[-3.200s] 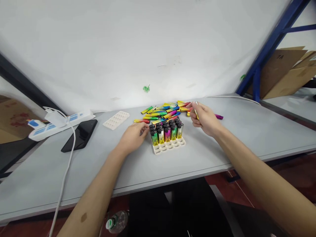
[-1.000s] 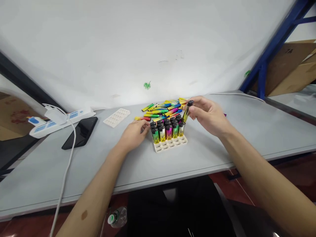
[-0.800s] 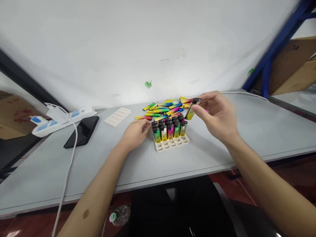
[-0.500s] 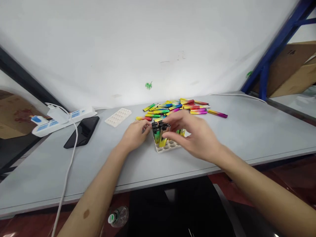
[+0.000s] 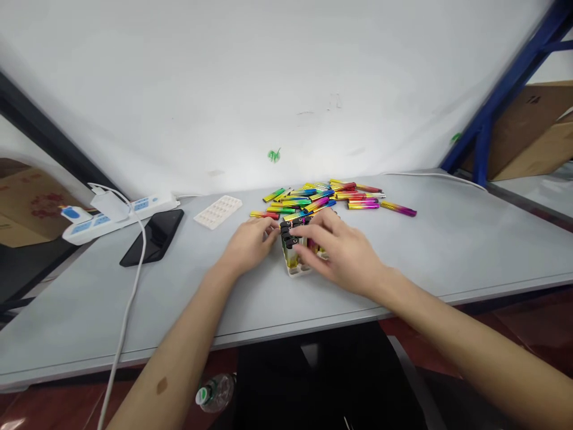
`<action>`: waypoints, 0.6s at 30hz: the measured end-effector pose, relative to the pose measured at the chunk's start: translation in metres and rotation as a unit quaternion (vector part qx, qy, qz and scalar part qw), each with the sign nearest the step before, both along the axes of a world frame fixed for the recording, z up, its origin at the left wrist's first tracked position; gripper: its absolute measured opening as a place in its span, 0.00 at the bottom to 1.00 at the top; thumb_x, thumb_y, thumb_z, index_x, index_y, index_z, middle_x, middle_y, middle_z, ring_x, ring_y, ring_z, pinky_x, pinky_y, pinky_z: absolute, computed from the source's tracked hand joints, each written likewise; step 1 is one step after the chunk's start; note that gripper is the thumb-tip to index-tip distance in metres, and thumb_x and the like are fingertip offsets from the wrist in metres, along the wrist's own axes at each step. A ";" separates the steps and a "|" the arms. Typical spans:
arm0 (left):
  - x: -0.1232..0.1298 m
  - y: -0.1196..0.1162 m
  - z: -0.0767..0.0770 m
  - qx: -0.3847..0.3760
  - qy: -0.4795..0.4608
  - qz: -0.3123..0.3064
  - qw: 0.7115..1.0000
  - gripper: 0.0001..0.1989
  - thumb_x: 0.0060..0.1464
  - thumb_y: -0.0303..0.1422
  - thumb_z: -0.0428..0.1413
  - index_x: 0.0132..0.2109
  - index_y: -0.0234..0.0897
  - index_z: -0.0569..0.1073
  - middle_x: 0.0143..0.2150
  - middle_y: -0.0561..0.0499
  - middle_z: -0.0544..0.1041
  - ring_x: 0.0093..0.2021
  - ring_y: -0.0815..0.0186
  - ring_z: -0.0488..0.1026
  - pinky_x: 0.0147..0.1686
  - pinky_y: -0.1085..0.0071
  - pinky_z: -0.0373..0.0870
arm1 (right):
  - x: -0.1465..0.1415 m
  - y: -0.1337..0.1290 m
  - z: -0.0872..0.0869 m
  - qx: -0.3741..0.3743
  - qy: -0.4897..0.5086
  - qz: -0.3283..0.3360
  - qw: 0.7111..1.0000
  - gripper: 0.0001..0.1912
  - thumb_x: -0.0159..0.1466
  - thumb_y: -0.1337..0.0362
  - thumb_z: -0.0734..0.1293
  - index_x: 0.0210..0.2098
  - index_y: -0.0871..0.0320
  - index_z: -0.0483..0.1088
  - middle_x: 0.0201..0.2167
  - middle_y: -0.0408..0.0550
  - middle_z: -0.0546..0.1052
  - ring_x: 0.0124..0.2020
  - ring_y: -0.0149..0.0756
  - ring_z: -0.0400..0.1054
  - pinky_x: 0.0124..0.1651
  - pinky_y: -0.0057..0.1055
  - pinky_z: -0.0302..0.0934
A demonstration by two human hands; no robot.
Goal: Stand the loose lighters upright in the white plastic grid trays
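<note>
A pale moulded tray sits on the table with lighters standing upright in its holes, their black tops level. At its near left corner stands a yellow-silver lighter, with the thumb and fingers of my right hand closed about its top. That hand hides much of the tray's right part. My left hand rests at the tray's left side, fingers curved and thumb a little apart, fingertips against the outer lighters. Behind the tray lies a loose pile of shiny multicoloured lighters.
A second pale tray lies to the left. Further left are a black phone and a white power strip with a cable running over the table's front edge. A white wall rises behind.
My right hand has lowered the tilted lighter into the tray's near left corner, where it now stands upright. My left hand keeps its place beside the tray.
</note>
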State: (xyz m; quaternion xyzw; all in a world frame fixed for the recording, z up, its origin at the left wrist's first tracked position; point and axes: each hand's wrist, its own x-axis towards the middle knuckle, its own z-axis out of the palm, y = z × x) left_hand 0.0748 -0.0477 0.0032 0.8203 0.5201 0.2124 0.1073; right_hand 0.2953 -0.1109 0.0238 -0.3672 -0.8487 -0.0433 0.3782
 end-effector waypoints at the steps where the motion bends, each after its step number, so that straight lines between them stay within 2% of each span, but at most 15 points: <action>1: 0.000 0.000 0.000 0.000 0.002 0.002 1.000 0.12 0.63 0.37 0.47 0.43 0.41 0.75 0.45 0.47 0.81 0.47 0.56 0.75 0.49 0.59 0.71 | 0.005 0.006 0.006 0.004 0.018 -0.015 1.000 0.11 0.70 0.60 0.63 0.47 0.54 0.75 0.40 0.52 0.75 0.33 0.37 0.70 0.31 0.33 0.62; 3: 0.000 0.000 0.000 0.000 0.008 0.007 1.000 0.12 0.63 0.37 0.47 0.42 0.41 0.74 0.44 0.47 0.81 0.47 0.55 0.75 0.49 0.58 0.71 | 0.019 0.025 0.016 -0.006 0.049 -0.063 0.997 0.11 0.71 0.60 0.61 0.43 0.54 0.75 0.38 0.51 0.77 0.34 0.38 0.70 0.37 0.35 0.63; 6: 0.001 0.000 0.001 0.000 0.011 0.010 1.000 0.11 0.62 0.36 0.47 0.39 0.41 0.73 0.45 0.47 0.81 0.46 0.56 0.75 0.49 0.58 0.71 | 0.053 0.064 0.020 -0.082 0.042 -0.181 0.979 0.13 0.71 0.59 0.60 0.45 0.55 0.74 0.37 0.52 0.79 0.36 0.42 0.71 0.41 0.37 0.62; 8: 0.001 0.000 0.001 -0.001 0.009 0.011 1.000 0.11 0.62 0.36 0.47 0.39 0.41 0.74 0.44 0.47 0.81 0.46 0.56 0.75 0.49 0.58 0.71 | 0.080 0.088 0.012 -0.152 -0.031 -0.262 0.953 0.13 0.69 0.60 0.61 0.45 0.57 0.74 0.41 0.56 0.79 0.40 0.47 0.72 0.41 0.39 0.62; 10: 0.001 0.000 0.001 -0.002 0.008 0.011 1.000 0.11 0.62 0.36 0.48 0.40 0.41 0.74 0.44 0.47 0.81 0.45 0.56 0.75 0.48 0.59 0.71 | 0.104 0.104 -0.001 -0.215 -0.124 -0.323 0.913 0.13 0.66 0.62 0.62 0.45 0.59 0.75 0.47 0.62 0.77 0.47 0.55 0.71 0.42 0.41 0.62; 13: 0.000 0.001 0.000 -0.001 0.005 0.012 1.000 0.12 0.62 0.36 0.48 0.42 0.41 0.75 0.44 0.47 0.80 0.45 0.56 0.75 0.47 0.60 0.71 | 0.124 0.113 -0.019 -0.226 -0.181 -0.325 0.900 0.16 0.63 0.64 0.64 0.49 0.60 0.75 0.54 0.64 0.75 0.54 0.61 0.68 0.48 0.45 0.62; 15: 0.000 0.002 -0.001 0.001 0.004 0.016 1.000 0.12 0.62 0.37 0.48 0.43 0.41 0.75 0.43 0.47 0.80 0.45 0.57 0.75 0.46 0.60 0.71 | 0.127 0.113 -0.024 -0.232 -0.174 -0.283 0.914 0.16 0.63 0.63 0.65 0.49 0.59 0.75 0.54 0.62 0.76 0.51 0.56 0.69 0.50 0.45 0.62; 18: -0.002 0.003 -0.002 -0.002 0.000 0.018 1.000 0.13 0.62 0.37 0.48 0.45 0.41 0.76 0.43 0.48 0.80 0.45 0.57 0.75 0.45 0.61 0.71 | 0.122 0.112 -0.022 -0.259 -0.133 -0.196 0.936 0.16 0.63 0.59 0.67 0.49 0.57 0.74 0.49 0.55 0.79 0.46 0.48 0.72 0.47 0.40 0.64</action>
